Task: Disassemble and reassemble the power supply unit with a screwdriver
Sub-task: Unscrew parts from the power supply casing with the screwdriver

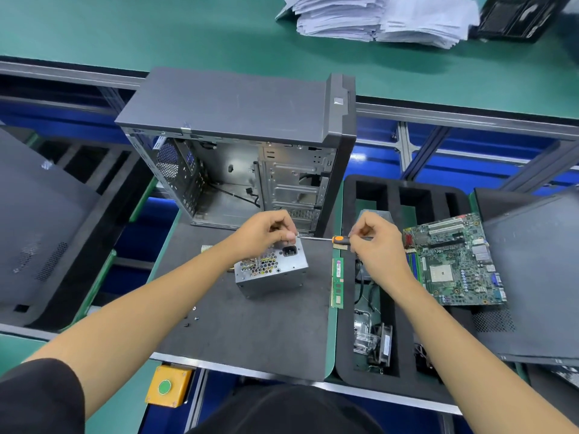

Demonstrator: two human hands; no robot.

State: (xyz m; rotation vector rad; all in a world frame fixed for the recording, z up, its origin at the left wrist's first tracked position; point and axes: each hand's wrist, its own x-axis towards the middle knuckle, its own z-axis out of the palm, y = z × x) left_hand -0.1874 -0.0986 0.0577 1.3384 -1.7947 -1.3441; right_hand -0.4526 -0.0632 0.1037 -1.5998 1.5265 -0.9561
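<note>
While right hand (377, 245) grips one screwdriver (340, 239); left hand (266, 234) pinches shaft above one power supply unit (271, 270).

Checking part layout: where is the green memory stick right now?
In the head view, the memory stick lies lengthwise right of the power supply unit, along the dark mat's right edge.

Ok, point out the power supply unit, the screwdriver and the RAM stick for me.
power supply unit (271, 270): head view, on its perforated metal face.
screwdriver (340, 239): head view, on the orange handle between the hands.
RAM stick (337, 281): head view, middle of the green board.
</note>
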